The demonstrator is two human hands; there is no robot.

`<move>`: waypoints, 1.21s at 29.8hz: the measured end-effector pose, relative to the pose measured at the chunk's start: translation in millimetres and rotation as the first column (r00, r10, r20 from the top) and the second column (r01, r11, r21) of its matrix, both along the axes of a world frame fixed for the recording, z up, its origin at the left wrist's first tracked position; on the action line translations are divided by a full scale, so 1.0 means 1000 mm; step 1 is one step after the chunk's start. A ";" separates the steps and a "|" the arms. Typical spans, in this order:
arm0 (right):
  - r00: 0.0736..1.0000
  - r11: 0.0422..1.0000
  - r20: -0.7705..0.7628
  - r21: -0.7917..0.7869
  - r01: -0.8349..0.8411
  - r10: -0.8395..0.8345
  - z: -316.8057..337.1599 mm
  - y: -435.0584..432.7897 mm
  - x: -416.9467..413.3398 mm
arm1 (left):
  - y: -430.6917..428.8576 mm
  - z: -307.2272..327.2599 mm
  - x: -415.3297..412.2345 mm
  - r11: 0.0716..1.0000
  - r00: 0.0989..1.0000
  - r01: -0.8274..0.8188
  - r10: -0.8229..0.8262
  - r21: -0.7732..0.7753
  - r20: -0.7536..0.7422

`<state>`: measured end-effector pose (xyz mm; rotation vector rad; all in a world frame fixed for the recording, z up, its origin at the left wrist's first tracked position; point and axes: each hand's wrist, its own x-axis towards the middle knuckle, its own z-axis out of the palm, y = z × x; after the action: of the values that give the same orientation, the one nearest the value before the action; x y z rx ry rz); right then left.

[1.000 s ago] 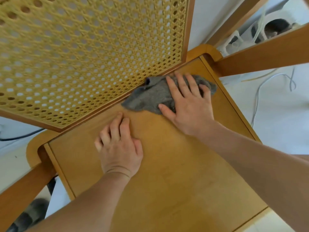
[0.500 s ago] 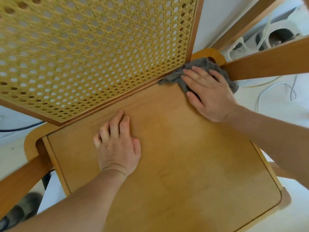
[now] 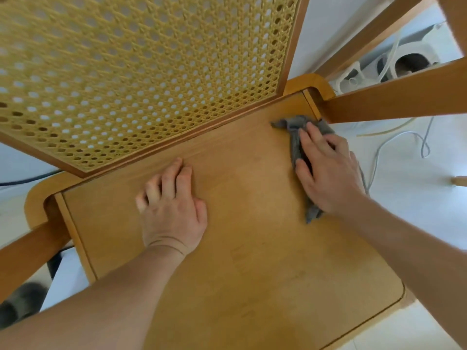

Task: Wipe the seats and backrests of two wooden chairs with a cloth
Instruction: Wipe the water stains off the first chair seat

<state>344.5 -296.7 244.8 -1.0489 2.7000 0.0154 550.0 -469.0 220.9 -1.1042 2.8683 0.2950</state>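
A wooden chair fills the view, with a flat seat (image 3: 252,248) and a woven cane backrest (image 3: 141,72). My right hand (image 3: 328,170) presses a grey cloth (image 3: 295,132) flat against the seat near its right edge, fingers straight and pointing toward the back corner. The cloth shows ahead of the fingers and below the palm; its middle is hidden under the hand. My left hand (image 3: 174,208) rests palm down on the seat near the backrest's lower rail, fingers relaxed, holding nothing.
Wooden armrests run off at the right (image 3: 394,102) and lower left (image 3: 27,251). White cables (image 3: 399,140) lie on the pale floor to the right. White devices (image 3: 406,64) sit beyond the right armrest. A dark slipper (image 3: 20,304) shows at lower left.
My right hand slid the cloth from the middle back of the seat into the back right corner, then drew it toward me along the right edge. My left hand stayed in place.
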 end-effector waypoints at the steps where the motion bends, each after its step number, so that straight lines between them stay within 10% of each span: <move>1: 0.998 0.999 -0.045 -0.029 0.041 -0.042 -0.006 -0.016 -0.009 | 0.000 0.000 0.000 1.000 1.000 -0.001 0.001 -0.003 0.002; 5: 0.970 0.964 -0.100 -0.170 0.205 -0.224 -0.026 -0.088 0.028 | -0.001 -0.001 0.001 1.000 1.000 0.013 -0.013 0.001 -0.001; 13: 0.842 0.821 -0.065 -0.195 -0.537 0.535 -0.025 -0.097 0.064 | -0.003 -0.005 0.006 1.000 0.997 0.028 -0.027 0.012 -0.069; 19: 0.985 0.974 -0.087 -0.186 0.133 -0.151 -0.023 -0.070 0.022 | -0.006 -0.003 0.007 0.998 0.991 0.026 -0.018 0.065 -0.131; 26: 0.952 0.934 -0.041 -0.181 -0.307 0.305 -0.029 -0.146 0.137 | -0.026 0.010 0.037 0.942 0.891 -0.164 0.268 0.291 -0.367; 30: 0.749 0.737 -0.068 -0.139 -0.662 0.659 -0.026 -0.123 0.110 | -0.023 0.021 0.070 0.951 0.939 -0.171 0.237 0.256 -0.251; 36: 0.999 0.993 -0.041 -0.119 -0.020 0.015 -0.024 -0.084 0.065 | -0.019 0.023 0.085 0.943 0.937 -0.224 0.278 0.246 -0.213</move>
<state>409.4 -380.9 220.7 -1.1174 2.7574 -0.1239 635.1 -488.5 243.4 -1.4849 2.7963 0.7933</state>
